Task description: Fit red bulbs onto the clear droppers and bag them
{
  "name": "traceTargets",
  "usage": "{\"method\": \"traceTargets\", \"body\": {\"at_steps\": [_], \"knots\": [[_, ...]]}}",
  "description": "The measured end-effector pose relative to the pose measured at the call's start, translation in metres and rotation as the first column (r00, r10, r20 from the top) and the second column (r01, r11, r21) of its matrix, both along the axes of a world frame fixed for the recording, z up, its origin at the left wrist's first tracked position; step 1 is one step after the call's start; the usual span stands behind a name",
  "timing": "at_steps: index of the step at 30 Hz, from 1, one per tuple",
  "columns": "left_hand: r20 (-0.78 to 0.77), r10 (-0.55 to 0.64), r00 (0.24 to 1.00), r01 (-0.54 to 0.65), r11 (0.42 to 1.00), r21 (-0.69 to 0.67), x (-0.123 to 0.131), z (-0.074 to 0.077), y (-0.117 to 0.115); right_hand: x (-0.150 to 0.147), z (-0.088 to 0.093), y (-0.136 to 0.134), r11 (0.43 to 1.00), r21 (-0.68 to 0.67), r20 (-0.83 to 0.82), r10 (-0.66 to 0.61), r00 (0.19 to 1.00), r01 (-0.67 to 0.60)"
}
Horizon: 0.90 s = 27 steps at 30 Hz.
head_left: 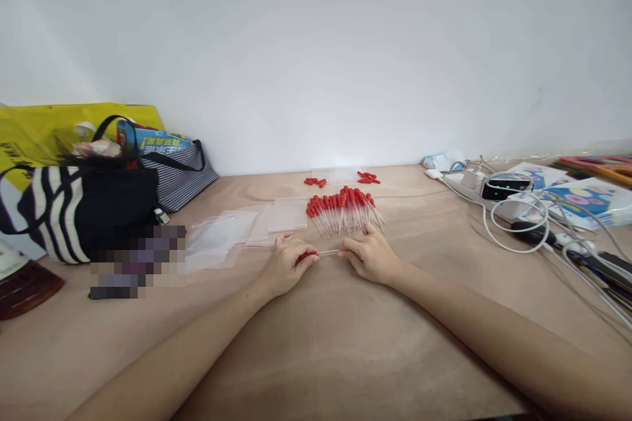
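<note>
My left hand pinches the red bulb end of a clear dropper held level just above the table. At the dropper's other end, my right hand grips the thin clear tube. Both hands are closed around it. Just beyond them lies a row of several red-capped droppers, tips toward me. Loose red bulbs and a second small group of red bulbs lie further back by the wall.
Clear plastic bags lie left of the hands. A striped black-and-white bag and a yellow bag stand at the far left. At the right sit a power strip, white cables and printed sheets.
</note>
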<state>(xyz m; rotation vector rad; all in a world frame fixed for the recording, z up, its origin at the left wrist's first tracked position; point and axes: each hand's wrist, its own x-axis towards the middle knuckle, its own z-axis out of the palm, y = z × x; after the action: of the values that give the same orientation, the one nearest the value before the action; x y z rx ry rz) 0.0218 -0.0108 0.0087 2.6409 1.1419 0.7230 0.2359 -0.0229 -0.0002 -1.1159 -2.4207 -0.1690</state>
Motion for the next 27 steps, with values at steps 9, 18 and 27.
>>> {"method": "traceTargets", "body": {"at_steps": [9, 18, 27], "knots": [[0.013, -0.048, 0.999, 0.047, 0.997, 0.068, 0.0, 0.0, -0.002, 0.001, -0.001, -0.001, 0.992, -0.126, -0.08, -0.008, 0.997, -0.002], [-0.035, -0.103, 0.994, 0.106, 0.987, 0.123, 0.001, 0.002, -0.005, -0.004, 0.003, -0.001, 0.964, -0.262, -0.125, -0.068, 0.99, 0.034], [-0.053, -0.145, 0.988, 0.152, 0.978, 0.145, 0.004, -0.001, -0.008, -0.012, 0.001, -0.006, 0.973, -0.227, -0.081, -0.044, 0.996, 0.025]]}}
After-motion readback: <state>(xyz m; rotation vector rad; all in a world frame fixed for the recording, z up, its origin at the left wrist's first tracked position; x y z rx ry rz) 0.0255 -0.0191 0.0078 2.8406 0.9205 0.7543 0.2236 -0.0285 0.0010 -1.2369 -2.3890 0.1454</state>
